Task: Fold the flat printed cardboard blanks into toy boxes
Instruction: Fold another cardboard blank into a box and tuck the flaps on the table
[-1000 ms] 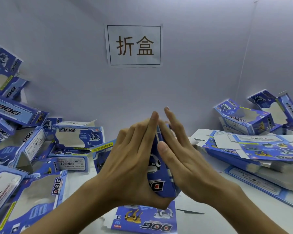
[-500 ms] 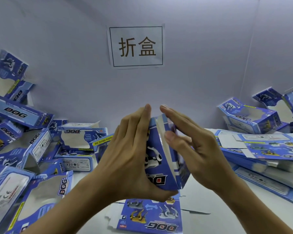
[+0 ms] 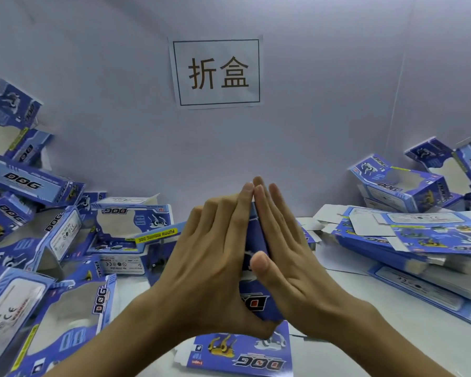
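Head view: blue box (image 3: 252,270) pressed flat between left hand (image 3: 215,268) and right hand (image 3: 288,270), above the tabletop (image 3: 392,336). Long axis near upright, top edge pointing up and away. Fingers (image 3: 237,219) straight, together, clamped on its faces.

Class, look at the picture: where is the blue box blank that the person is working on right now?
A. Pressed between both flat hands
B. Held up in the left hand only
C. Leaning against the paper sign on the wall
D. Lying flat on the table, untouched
A: the blank stands on edge, squeezed between the palm of the left hand and that of the right hand, fingertips meeting above it.
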